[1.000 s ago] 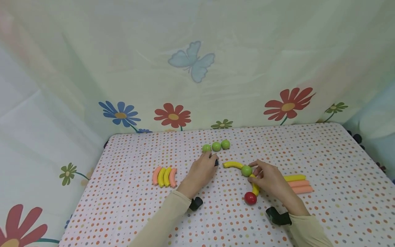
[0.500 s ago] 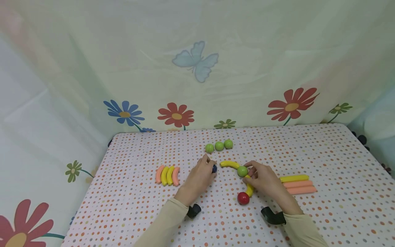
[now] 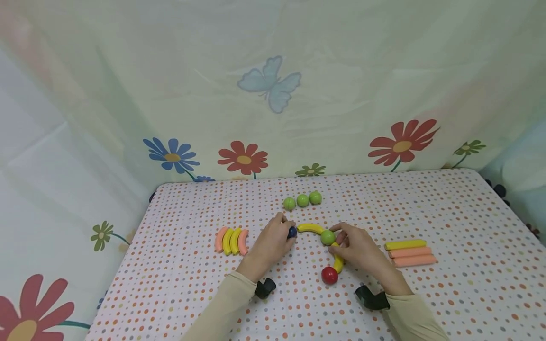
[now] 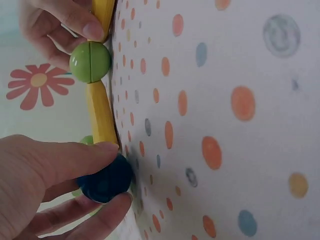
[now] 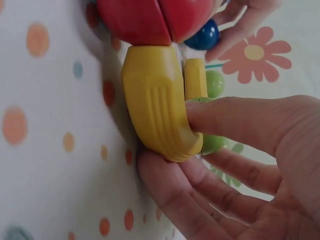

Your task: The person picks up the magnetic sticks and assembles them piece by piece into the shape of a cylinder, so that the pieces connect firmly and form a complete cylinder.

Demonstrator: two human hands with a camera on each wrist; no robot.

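My left hand [image 3: 269, 244] pinches a dark blue ball [image 4: 106, 180] between thumb and fingers. Right at that ball is the end of a yellow curved rod [image 3: 310, 228], whose other end meets a green ball [image 3: 327, 237]. From the green ball a second yellow curved rod [image 5: 152, 100] bends toward the front, ending at a red ball [image 3: 330, 275]. This second rod is pinched near the green ball by the thumb and fingers of my right hand [image 3: 362, 247]. The balls show a split line in the wrist views.
Behind the hands, several green balls [image 3: 303, 201] sit in a row. Pink and yellow curved rods [image 3: 231, 241] lie side by side at the left. One yellow and two pink straight rods [image 3: 411, 253] lie at the right. A curtain [image 3: 192, 85] hangs behind the table [image 3: 170, 293].
The joined yellow rods, green ball and red ball have slid left with my right hand, bringing the rod's end up to the blue ball. My left hand has drawn back from the green row.
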